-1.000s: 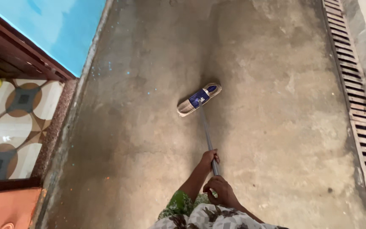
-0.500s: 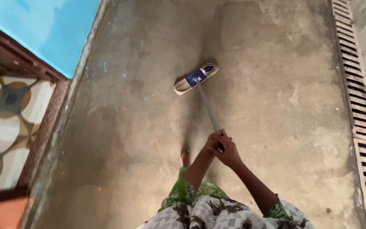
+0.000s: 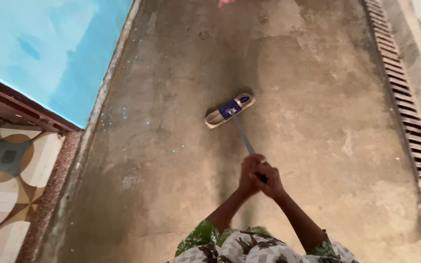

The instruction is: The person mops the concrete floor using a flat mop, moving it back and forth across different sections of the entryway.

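A flat mop with a blue and tan head [image 3: 230,110] rests on the bare concrete floor [image 3: 317,107] ahead of me. Its grey metal handle [image 3: 243,137] runs back toward my body. My left hand [image 3: 248,173] and my right hand [image 3: 270,178] are both closed around the handle's near end, close together, arms stretched forward. My patterned green and white clothing shows at the bottom edge.
A long metal drain grate [image 3: 405,102] runs along the right side. A blue wall [image 3: 45,53] stands at the upper left, with a brown door frame [image 3: 20,104] and patterned floor tiles [image 3: 10,170] below it. A pink object [image 3: 226,2] lies at the top edge.
My hands came together on the handle and stretched forward, pushing the mop head farther along the concrete. The view has tilted, showing more blue wall and less tile.
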